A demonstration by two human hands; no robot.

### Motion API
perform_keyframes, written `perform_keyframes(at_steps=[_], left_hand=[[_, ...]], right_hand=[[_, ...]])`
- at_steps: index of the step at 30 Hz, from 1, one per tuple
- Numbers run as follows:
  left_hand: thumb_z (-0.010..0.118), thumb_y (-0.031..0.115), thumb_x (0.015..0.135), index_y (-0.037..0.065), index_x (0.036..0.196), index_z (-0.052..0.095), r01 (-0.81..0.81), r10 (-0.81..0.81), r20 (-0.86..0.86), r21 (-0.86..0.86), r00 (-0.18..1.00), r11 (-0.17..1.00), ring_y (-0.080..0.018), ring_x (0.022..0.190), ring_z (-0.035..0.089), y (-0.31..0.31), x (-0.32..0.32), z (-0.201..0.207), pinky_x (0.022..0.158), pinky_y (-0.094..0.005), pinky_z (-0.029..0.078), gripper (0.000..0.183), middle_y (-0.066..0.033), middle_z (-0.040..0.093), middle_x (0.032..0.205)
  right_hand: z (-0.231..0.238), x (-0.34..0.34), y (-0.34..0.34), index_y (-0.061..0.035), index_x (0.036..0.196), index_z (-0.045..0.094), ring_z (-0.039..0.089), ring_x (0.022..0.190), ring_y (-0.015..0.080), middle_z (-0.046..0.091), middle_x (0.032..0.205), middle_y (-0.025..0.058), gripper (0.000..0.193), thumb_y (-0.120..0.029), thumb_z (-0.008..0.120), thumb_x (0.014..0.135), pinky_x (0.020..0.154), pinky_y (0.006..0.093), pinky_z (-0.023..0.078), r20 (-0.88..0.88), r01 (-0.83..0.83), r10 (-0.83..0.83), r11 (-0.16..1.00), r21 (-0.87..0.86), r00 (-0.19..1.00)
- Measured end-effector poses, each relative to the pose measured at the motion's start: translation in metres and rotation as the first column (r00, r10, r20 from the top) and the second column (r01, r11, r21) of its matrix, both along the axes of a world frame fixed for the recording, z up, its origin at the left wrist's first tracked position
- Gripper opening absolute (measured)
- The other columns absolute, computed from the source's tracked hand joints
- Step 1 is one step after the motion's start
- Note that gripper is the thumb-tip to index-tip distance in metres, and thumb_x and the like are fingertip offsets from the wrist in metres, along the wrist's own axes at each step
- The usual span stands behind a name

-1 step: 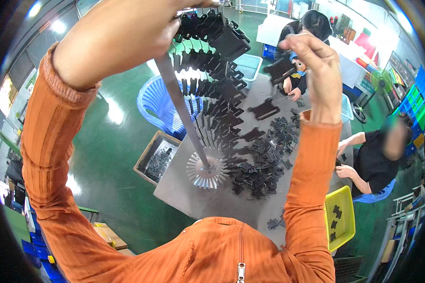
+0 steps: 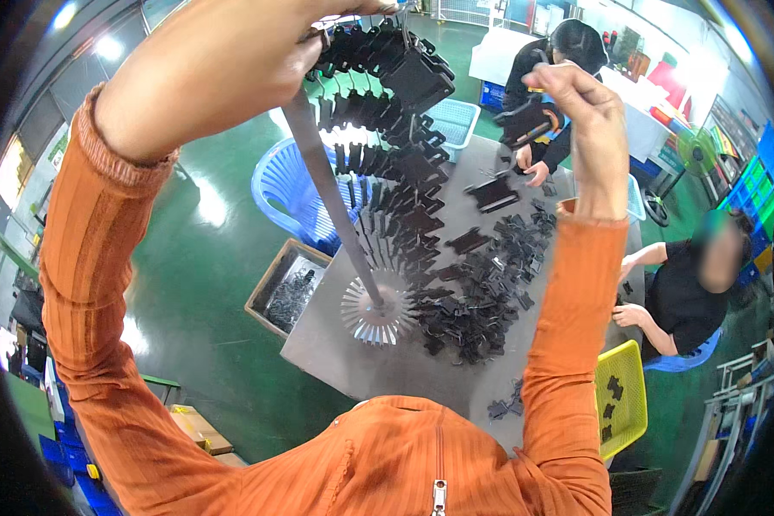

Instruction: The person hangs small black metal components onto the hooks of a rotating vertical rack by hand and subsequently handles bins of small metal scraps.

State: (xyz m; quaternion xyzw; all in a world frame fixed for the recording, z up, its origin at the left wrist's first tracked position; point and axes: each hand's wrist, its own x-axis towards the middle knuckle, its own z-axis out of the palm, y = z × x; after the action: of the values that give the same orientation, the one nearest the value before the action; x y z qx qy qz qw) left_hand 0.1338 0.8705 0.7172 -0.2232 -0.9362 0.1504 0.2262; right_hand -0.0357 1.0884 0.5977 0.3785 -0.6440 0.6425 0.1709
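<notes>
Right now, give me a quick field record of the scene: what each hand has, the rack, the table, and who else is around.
left hand: raised, gripping the top of the metal rod
right hand: raised, fingers closed on a black plastic part
rod: stands on a slotted round base, black parts strung beside it
table: grey, loose black parts heaped right of the base
floor: box of parts, blue chair
others: two seated people at the table's far side and right
</notes>
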Motion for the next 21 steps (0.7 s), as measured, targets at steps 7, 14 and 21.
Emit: perform_keyframes(at_steps=[7, 14, 21], left_hand=[[0.058, 0.003, 0.077, -0.002, 0.122, 0.050, 0.107, -0.104, -0.065, 0.035, 0.992, 0.994, -0.0383, 0.110, 0.053, -0.012, 0.004, 0.000, 0.095, -0.0429, 0.042, 0.047, -0.0227, 0.056, 0.119], [0.054, -0.003, 0.076, -0.005, 0.116, 0.056, -0.045, 0.022, -0.131, -0.174, 0.991, 0.984, -0.0380, 0.109, 0.053, -0.009, -0.010, 0.004, 0.096, -0.0406, 0.041, 0.040, -0.0213, 0.057, 0.117], [0.048, -0.011, 0.071, -0.006, 0.111, 0.058, -0.217, 0.219, 0.055, -0.038, 0.974, 0.975, -0.0350, 0.080, 0.059, 0.013, 0.002, 0.013, 0.073, -0.0378, 0.049, 0.042, -0.0239, 0.060, 0.093]], right_hand=[[-0.010, -0.049, 0.012, -0.0087, 0.095, 0.070, 0.061, 0.072, 0.0262, 0.064, 0.078, 0.0105, 0.033, -0.037, 0.066, 0.078, 0.070, 0.0357, 0.048, -0.373, 0.698, -0.601, 0.676, 0.234, 0.707], [0.028, 0.058, -0.095, -0.0078, 0.079, 0.070, 0.058, 0.066, 0.0267, 0.060, 0.074, 0.0085, 0.014, -0.021, 0.072, 0.074, 0.062, 0.0342, 0.046, -0.519, 0.283, -0.290, 0.955, -0.094, 0.804], [0.028, 0.038, -0.080, -0.0028, 0.080, 0.071, 0.061, 0.076, 0.0116, 0.068, 0.078, 0.0076, 0.013, -0.015, 0.071, 0.075, 0.071, 0.0253, 0.046, -0.213, -0.233, 0.209, 0.968, -0.093, 0.954]])
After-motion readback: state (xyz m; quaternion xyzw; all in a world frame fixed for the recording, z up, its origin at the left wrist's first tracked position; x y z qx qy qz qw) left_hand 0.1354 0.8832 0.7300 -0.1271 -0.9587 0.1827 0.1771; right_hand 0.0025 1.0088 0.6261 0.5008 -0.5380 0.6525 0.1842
